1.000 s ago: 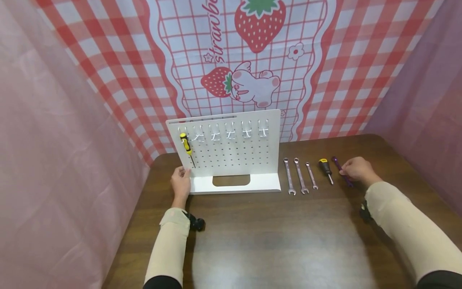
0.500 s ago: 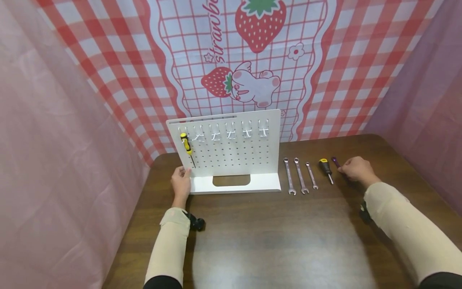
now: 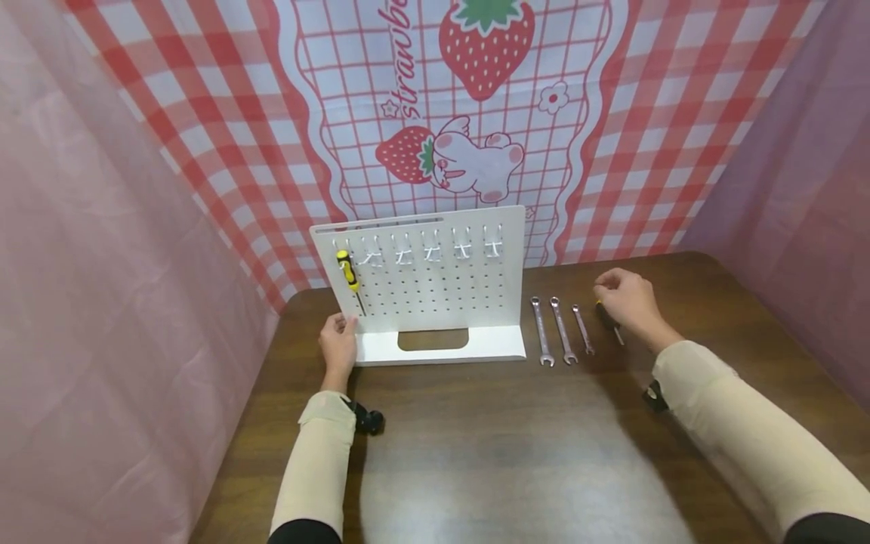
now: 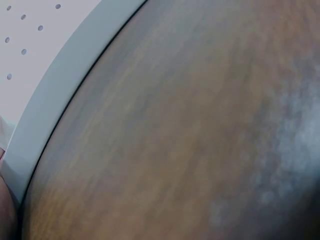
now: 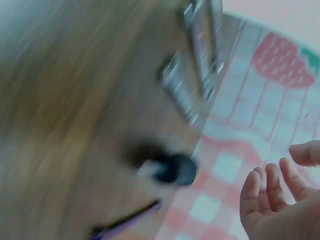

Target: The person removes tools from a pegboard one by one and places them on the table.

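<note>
At the lower left corner of a white pegboard (image 3: 448, 295), my left hand (image 3: 337, 349) grips its side edge; in the left wrist view only a bit of the hand (image 4: 6, 210) shows beside the board. My right hand (image 3: 630, 302) is raised above a black-and-yellow stubby screwdriver (image 3: 609, 323) and partly covers it. Its fingers are loosely bent with nothing between them in the right wrist view. A purple wrench (image 5: 127, 220) lies on the table there; the hand and forearm hide it in the head view. Three silver wrenches (image 3: 562, 331) lie between the board and the screwdriver.
A yellow-and-black screwdriver (image 3: 348, 273) hangs on the board's leftmost hook. Several clear hooks (image 3: 432, 248) run along the row to its right. The brown table (image 3: 476, 446) meets a checked strawberry cloth (image 3: 612, 174) behind, with pink curtains at both sides.
My right hand has let go of the purple wrench and moved left and up, over the stubby screwdriver. The left hand keeps its place at the board.
</note>
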Tool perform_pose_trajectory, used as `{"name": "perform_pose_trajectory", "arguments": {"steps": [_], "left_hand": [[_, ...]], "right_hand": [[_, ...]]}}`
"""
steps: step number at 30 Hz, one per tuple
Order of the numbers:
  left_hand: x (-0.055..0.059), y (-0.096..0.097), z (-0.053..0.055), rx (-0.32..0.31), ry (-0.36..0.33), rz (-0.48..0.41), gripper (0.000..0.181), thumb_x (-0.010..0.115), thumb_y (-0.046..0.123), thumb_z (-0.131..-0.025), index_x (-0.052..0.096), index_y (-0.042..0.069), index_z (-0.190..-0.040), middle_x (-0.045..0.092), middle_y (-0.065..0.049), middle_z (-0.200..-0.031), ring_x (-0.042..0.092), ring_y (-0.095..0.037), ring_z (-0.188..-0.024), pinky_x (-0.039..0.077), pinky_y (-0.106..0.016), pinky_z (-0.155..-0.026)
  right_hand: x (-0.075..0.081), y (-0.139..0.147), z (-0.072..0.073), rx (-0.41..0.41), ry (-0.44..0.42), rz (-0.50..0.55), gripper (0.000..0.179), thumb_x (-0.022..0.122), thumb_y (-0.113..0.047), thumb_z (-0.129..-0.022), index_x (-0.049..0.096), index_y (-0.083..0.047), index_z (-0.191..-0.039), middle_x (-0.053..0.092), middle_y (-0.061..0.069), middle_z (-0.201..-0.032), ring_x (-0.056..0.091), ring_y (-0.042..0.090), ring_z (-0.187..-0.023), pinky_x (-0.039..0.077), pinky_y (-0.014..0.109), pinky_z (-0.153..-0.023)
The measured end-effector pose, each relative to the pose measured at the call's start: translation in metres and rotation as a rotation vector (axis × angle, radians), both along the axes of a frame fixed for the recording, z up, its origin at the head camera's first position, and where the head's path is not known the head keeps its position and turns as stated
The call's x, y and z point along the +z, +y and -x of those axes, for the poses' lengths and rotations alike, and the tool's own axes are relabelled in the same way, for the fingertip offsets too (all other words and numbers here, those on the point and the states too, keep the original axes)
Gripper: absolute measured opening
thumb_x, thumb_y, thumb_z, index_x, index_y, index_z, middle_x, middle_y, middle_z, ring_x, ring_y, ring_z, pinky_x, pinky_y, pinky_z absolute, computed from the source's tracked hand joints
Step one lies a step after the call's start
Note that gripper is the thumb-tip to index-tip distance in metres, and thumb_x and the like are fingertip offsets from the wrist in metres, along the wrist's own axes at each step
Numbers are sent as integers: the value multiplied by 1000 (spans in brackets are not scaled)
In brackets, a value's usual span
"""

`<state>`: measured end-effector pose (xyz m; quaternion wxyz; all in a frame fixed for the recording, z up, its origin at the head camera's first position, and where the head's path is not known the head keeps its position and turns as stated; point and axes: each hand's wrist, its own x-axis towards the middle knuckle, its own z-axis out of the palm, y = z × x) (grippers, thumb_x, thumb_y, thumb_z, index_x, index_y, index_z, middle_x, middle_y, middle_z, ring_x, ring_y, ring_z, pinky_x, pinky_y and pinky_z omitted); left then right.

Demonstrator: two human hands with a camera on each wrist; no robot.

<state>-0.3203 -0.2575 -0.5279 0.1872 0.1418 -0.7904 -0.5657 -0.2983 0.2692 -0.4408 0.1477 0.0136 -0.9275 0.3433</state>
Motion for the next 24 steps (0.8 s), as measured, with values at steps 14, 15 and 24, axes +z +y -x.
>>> {"name": "perform_pose_trajectory", "arguments": {"steps": [14, 15, 24], "left_hand": [[-1, 2, 1, 9, 31, -7, 30, 63, 17, -101, 61, -5, -122, 65, -25, -116, 60, -35, -109, 49, -46, -97], [-1, 1, 2, 10, 34, -8, 30, 63, 17, -101, 61, -5, -122, 65, -25, -116, 60, -35, -109, 49, -46, -97], [0, 1, 2, 16, 15, -22, 32, 63, 18, -101, 61, -5, -124, 64, -25, -119, 60, -34, -111, 48, -46, -99]], "right_hand": [[21, -88, -13, 251, 4, 133, 14, 66, -9, -94, 69, 0, -105, 71, 16, -101, 64, 31, -94, 52, 41, -80], [22, -93, -12, 267, -5, 138, 14, 66, -8, -94, 68, 0, -106, 71, 16, -103, 64, 32, -96, 52, 44, -82], [26, -146, -1, 371, -33, 188, 14, 68, -5, -93, 69, 1, -105, 70, 16, -105, 65, 33, -102, 53, 49, -91]]}}
